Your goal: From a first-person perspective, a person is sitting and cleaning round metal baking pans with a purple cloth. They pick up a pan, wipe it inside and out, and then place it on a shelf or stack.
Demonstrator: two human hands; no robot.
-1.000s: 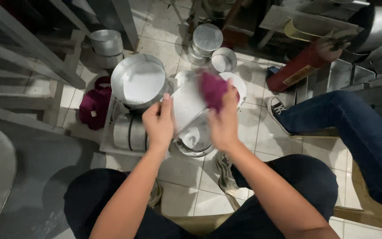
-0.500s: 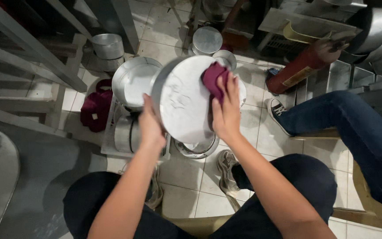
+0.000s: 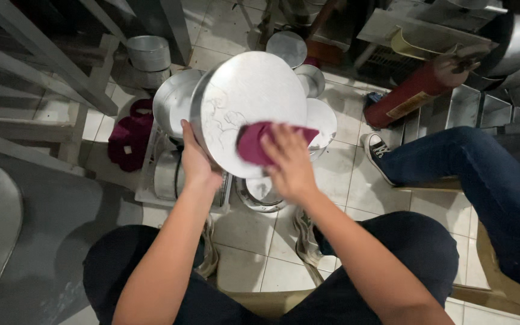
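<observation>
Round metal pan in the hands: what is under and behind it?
Behind the round metal pan, more metal pans show at its left edge, a white bowl at its right, and a metal dish on the tiled floor below. Their middles are covered.

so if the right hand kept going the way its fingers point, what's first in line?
The right hand points up-left with the maroon cloth already under its fingers; beyond it, the round metal pan face it presses on.
</observation>
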